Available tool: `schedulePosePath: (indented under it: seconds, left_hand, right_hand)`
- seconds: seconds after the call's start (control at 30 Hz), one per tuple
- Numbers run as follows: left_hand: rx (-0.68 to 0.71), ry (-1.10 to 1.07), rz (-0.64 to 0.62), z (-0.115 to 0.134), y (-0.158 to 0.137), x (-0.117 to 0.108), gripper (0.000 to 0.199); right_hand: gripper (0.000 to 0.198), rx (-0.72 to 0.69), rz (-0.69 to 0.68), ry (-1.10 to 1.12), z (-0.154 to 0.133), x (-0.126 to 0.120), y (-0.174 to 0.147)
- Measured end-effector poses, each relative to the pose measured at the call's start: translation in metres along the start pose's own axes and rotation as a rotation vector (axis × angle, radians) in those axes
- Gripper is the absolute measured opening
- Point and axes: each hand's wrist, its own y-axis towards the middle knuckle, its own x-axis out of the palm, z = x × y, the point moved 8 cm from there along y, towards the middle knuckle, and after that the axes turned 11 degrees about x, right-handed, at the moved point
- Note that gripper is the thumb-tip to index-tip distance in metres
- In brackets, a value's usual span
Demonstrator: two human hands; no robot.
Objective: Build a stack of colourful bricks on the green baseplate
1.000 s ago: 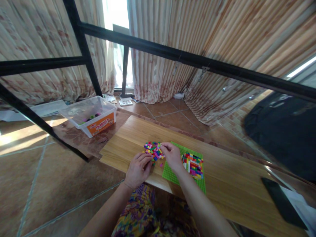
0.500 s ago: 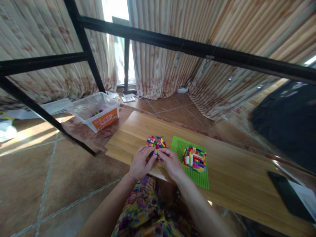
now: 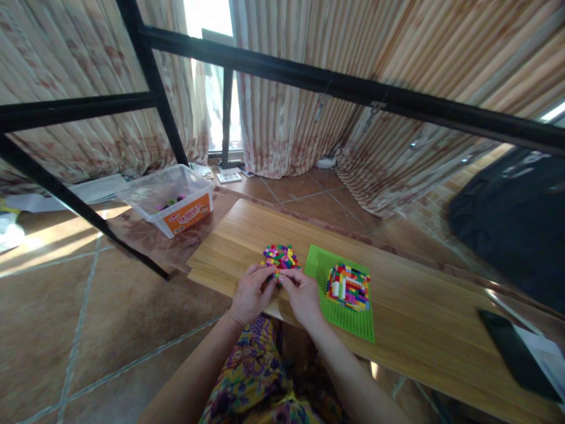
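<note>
My left hand (image 3: 253, 291) and my right hand (image 3: 302, 293) meet at the near side of a pile of small coloured building bricks (image 3: 281, 255). Between their pinched fingertips are small building bricks (image 3: 277, 274), with some orange and green showing; the fingers cover most of them. Just right of my right hand lies a green studded baseplate (image 3: 316, 259). On it stands a low block built of many-coloured bricks (image 3: 348, 287), with white and red pieces on top.
A long wooden table (image 3: 415, 318) carries all this. At its right end lies a dark flat object (image 3: 516, 347) beside white paper. A clear plastic bin (image 3: 176, 200) with an orange label stands on the floor at the left. Black metal bars (image 3: 273, 65) cross in front of curtains.
My right hand has shifted slightly left and its fingers now close in against the left fingertips. A yellow-green piece seen at the fingertips earlier now shows as orange and green.
</note>
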Motion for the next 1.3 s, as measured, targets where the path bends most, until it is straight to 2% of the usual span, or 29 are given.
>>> schedulePosePath:
  seconds: [0.3,0.47,0.57,0.67,0.83,0.93,1.03,1.3]
  left_hand:
    - [-0.014,0.045,0.017,-0.002,0.001,-0.002,0.018]
    - [0.009,0.046,0.003,0.002,0.004,-0.002,0.018]
    - [0.021,0.072,0.014,0.004,0.005,-0.004,0.018]
    - [0.044,0.097,0.023,0.006,0.007,-0.005,0.019]
    - [0.070,0.119,0.006,0.007,0.008,-0.005,0.019]
    - [0.072,0.124,0.026,0.006,0.008,-0.005,0.019]
    - [0.086,0.140,0.025,0.007,0.009,-0.005,0.020]
    - [0.094,0.158,0.006,0.009,0.010,-0.004,0.019]
  right_hand:
    - [0.018,0.003,0.087,-0.036,0.004,-0.009,-0.007]
    - [0.020,-0.021,0.107,0.014,-0.006,-0.030,-0.013]
    - [0.021,-0.037,0.163,0.026,-0.013,-0.060,-0.020]
    - [0.021,-0.014,0.284,0.020,-0.011,-0.104,-0.027]
    - [0.028,0.051,0.516,0.095,0.012,-0.188,-0.033]
    - [0.032,0.080,0.623,0.053,0.026,-0.220,-0.033]
    - [0.035,0.103,0.679,-0.004,0.034,-0.229,-0.032]
    - [0.038,0.132,0.726,-0.118,0.037,-0.212,-0.026]
